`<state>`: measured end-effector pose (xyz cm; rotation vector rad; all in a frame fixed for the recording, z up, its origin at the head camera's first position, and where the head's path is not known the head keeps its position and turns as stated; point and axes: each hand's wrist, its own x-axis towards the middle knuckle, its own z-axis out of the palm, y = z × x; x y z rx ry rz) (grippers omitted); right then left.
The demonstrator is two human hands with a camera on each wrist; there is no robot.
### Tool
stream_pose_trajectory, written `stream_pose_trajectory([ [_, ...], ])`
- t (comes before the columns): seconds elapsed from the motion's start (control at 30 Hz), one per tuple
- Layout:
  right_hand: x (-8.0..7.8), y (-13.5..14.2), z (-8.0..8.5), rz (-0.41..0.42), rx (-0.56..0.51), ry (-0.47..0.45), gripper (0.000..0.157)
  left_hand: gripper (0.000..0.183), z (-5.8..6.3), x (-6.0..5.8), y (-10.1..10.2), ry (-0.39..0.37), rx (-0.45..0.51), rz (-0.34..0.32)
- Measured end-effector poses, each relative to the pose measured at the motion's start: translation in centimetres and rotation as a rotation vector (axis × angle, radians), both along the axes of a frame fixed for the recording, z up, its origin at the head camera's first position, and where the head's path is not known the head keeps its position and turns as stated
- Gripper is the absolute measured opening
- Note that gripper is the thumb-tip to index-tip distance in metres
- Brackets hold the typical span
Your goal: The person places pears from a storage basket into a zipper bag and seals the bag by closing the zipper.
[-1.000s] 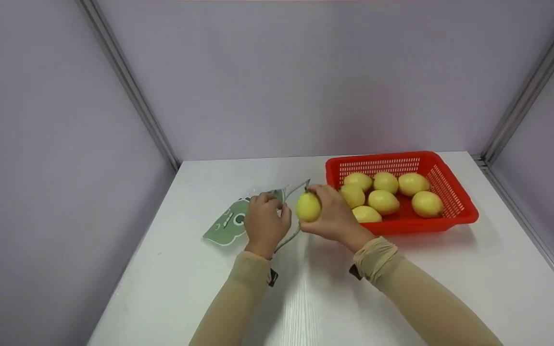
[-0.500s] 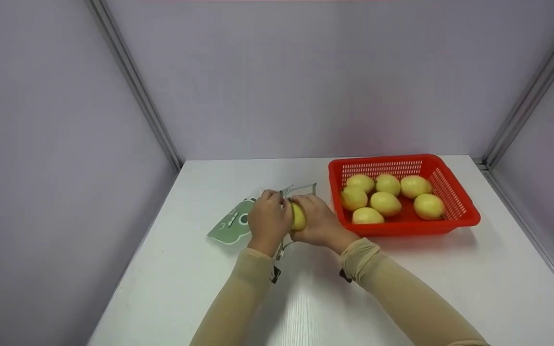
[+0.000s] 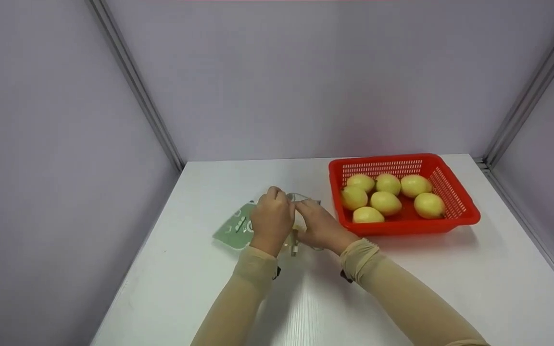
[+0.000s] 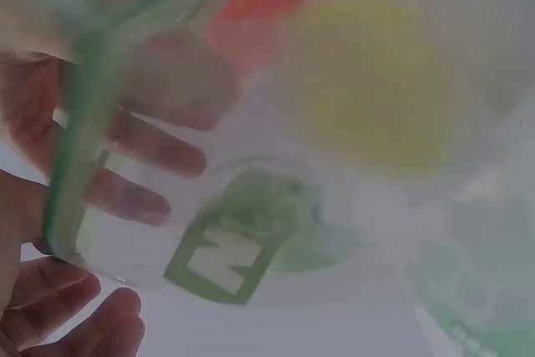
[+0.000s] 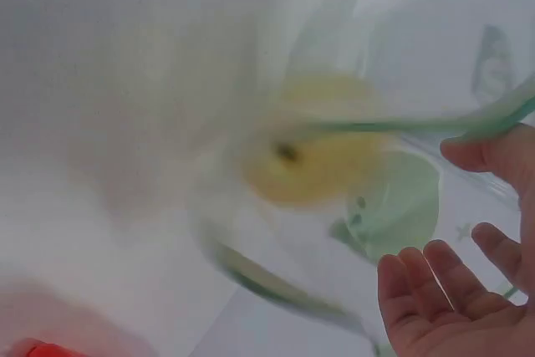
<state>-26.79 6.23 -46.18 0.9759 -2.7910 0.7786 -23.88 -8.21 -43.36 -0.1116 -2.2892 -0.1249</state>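
My left hand [image 3: 272, 221] holds the rim of a clear plastic bag [image 3: 235, 228] with a green cartoon print, its fingers curled. Beside it my right hand [image 3: 324, 228] is at the bag's mouth, thumb touching the green rim [image 5: 401, 126] and other fingers loosely extended. A yellow pear [image 5: 322, 160], blurred, shows at the bag's mouth in the right wrist view, out of the right fingers. Through the hazy plastic in the left wrist view the same pear [image 4: 376, 89] appears above the printed green patch. In the head view the hands mostly hide it.
A red plastic basket [image 3: 404, 229] stands at the right of the white table [image 3: 301, 302], holding several yellow pears [image 3: 385, 203]. Pale walls [image 3: 277, 81] enclose the table at the back and both sides.
My right hand has brought the pear leftward to the bag and let go of it. My left hand has stayed at the bag's rim. The basket's pears look unchanged.
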Motion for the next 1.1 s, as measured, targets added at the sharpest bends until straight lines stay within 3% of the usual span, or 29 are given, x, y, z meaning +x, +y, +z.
stream_pose_trajectory([
  [0.2, -0.5, 2.7, -0.8, 0.126, -0.110, 0.174, 0.038, 0.018, -1.1, 0.2, -1.0, 0.065, -0.064, 0.018],
  [0.3, -1.1, 5.3, -0.8, 0.094, -0.157, 0.221, 0.028, 0.021, -2.0, 0.4, -1.5, 0.043, -0.056, 0.011],
  [0.53, -3.4, 11.9, 0.4, -0.134, -0.130, 0.131, 0.031, 0.016, -3.3, 0.5, -1.9, 0.033, -0.040, -0.018],
  [0.77, -5.9, 18.4, 1.5, -0.370, 0.064, -0.038, 0.048, 0.018, -3.2, 0.2, -2.1, 0.040, -0.035, -0.044],
  [0.97, -6.6, 22.3, 1.0, -0.480, 0.183, -0.084, 0.055, 0.021, -3.6, 0.3, -2.1, 0.032, -0.030, -0.056],
  [1.1, -6.8, 23.6, 0.0, -0.509, 0.212, -0.160, 0.063, 0.020, -4.3, 0.6, -2.0, 0.018, -0.010, -0.062],
])
